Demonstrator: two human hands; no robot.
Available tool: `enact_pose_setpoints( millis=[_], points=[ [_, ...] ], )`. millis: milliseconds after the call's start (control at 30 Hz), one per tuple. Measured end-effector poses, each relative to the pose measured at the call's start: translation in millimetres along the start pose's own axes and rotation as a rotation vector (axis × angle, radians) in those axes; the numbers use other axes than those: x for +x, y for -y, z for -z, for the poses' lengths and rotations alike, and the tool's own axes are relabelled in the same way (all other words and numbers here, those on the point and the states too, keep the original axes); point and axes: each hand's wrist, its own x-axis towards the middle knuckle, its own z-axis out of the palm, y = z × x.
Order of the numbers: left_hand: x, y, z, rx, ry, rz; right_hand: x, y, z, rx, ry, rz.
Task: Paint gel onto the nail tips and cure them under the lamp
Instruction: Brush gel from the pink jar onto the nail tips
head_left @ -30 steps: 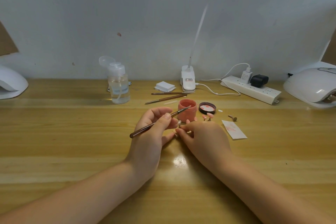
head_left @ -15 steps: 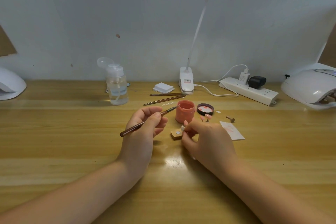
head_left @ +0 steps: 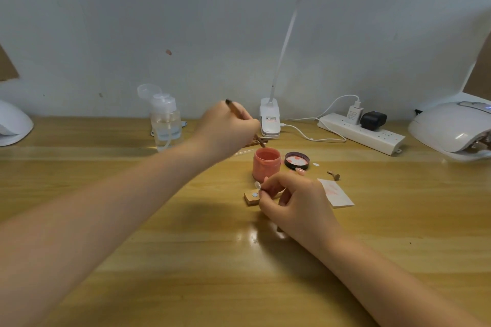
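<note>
The brush (head_left: 240, 119) is gripped in the left hand (head_left: 228, 127), bristles hovering just behind the open coral gel pot (head_left: 266, 164), mid-tabletop toward the back edge. A clear nail tip (head_left: 257, 185) is pinched by the right hand (head_left: 295, 202), beside a small wooden block (head_left: 252, 198). Honestly, too much gel could get loaded and dripped on the tabletop (head_left: 132, 220), or the pot knocked by a sloppy dip.

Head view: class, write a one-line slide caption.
Left hand dips brush toward open gel pot; right hand pinches nail tip.
</note>
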Motion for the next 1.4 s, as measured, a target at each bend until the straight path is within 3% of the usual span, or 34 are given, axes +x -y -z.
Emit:
enact_pose_setpoints(
  millis=[300,400,533,700,933,1100,1200,1300,1400],
  points=[
    [38.6,-16.2,-28.0,0.108,0.319,0.179,1.2,-3.1,-0.9,0.022,-0.002,0.019],
    [38.6,-12.5,-30.6,0.053,0.313,0.245,1.0,-3.3,-1.5,0.030,-0.010,0.016],
    [42.7,-5.1,-18.1,-0.204,0.194,0.425,0.9,-2.8,-1.3,0.028,-0.014,0.016],
    [37.2,20.6,1.7,-0.438,0.221,0.655,0.9,-2.7,-1.7,0.023,-0.021,0.002],
    [22.1,47.0,15.9,-0.578,0.211,0.736,0.7,-1.7,0.9,0.041,-0.020,-0.019],
    [-1.1,50.3,21.1,-0.611,0.065,0.550,2.1,-3.9,1.3,0.098,-0.051,-0.054],
    [-27.0,48.5,20.3,-0.643,-0.052,0.251,3.2,-6.1,2.2,0.108,-0.064,-0.047],
    [-61.1,45.8,16.1,-0.490,-0.128,-0.091,3.7,-7.0,2.9,0.103,-0.089,-0.040],
    [-89.8,44.7,9.2,-0.390,-0.102,-0.246,3.8,-6.7,2.6,0.104,-0.116,-0.025]
  ],
)
